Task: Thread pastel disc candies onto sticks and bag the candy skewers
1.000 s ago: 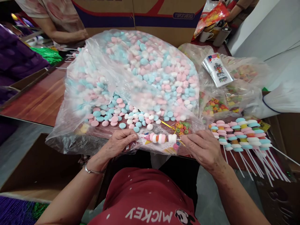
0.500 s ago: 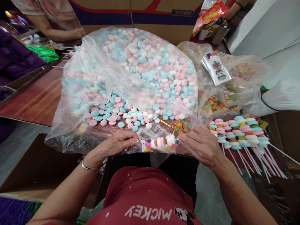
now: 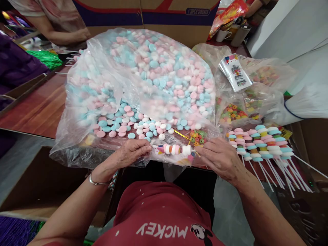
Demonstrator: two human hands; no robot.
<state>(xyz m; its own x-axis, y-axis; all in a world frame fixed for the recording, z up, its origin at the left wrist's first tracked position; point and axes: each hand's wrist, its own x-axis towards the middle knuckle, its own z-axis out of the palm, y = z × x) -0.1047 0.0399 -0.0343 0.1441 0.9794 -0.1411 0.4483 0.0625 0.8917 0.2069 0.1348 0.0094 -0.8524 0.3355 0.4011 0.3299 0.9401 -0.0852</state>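
Note:
Between my hands lies a candy skewer (image 3: 176,149) of white and pink marshmallows and orange gummy rings. It is level with a clear printed bag (image 3: 183,160); whether it is fully inside, I cannot tell. My left hand (image 3: 134,150) pinches the left end of the bag between thumb and fingers. My right hand (image 3: 220,155) is closed round the stick end of the skewer, its fingertips partly hidden. Just in front lie loose gummy rings (image 3: 197,137), a gold twist tie (image 3: 182,134) and loose marshmallows (image 3: 122,129) in pink, blue and white.
A big clear bag of marshmallows (image 3: 153,65) fills the table's middle. Several finished skewers (image 3: 261,143) lie at right, sticks toward me. Behind them are bags of gummy rings (image 3: 233,112) and a stack of printed bags (image 3: 235,73). A cardboard box (image 3: 176,29) stands behind; another person's hand (image 3: 83,35) is at left.
The skewer and printed bag have risen slightly and lie more level. My left hand has shifted up a little. My right hand keeps its hold at the stick end.

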